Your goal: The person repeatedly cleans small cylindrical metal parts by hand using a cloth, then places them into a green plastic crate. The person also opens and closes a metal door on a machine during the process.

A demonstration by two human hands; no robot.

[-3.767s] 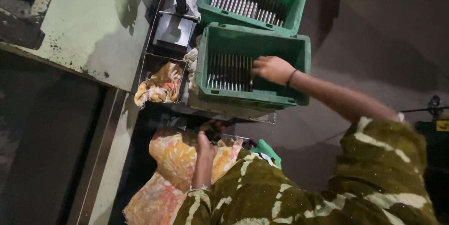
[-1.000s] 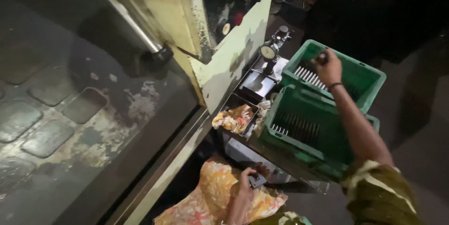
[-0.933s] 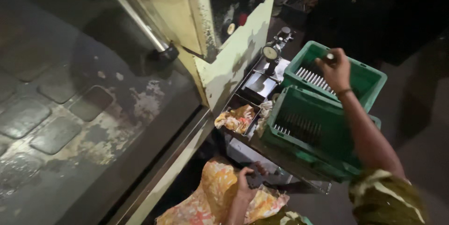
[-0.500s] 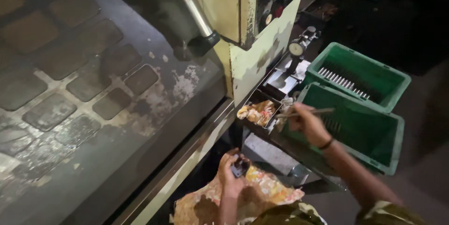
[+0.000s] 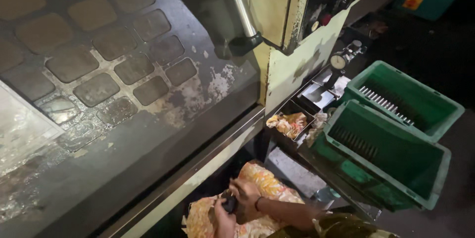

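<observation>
Low in the head view, my left hand [image 5: 220, 222] and my right hand [image 5: 246, 199] meet over an orange and yellow floral cloth [image 5: 269, 186] on my lap. Both close around a small dark part [image 5: 229, 204] held between them; its shape is too dim to tell. A dark bangle circles my right wrist. To the right stand two green plastic crates, a near one [image 5: 415, 168] and a far one [image 5: 425, 85]. Each holds a row of thin metal rods, in the near crate [image 5: 354, 141] and in the far crate [image 5: 386, 104].
A big machine fills the left, with a stained windowed door and a bar handle [image 5: 242, 45]. A control panel with buttons [image 5: 326, 0] is above. A dial gauge [image 5: 339, 61] stands on a small metal stand, and a crumpled rag [image 5: 288, 124] lies in a tray beside the crates.
My right hand has come back from the crates, where it picked a thin rod, down to my lap and joined the left hand. The view has swung left toward the machine door.
</observation>
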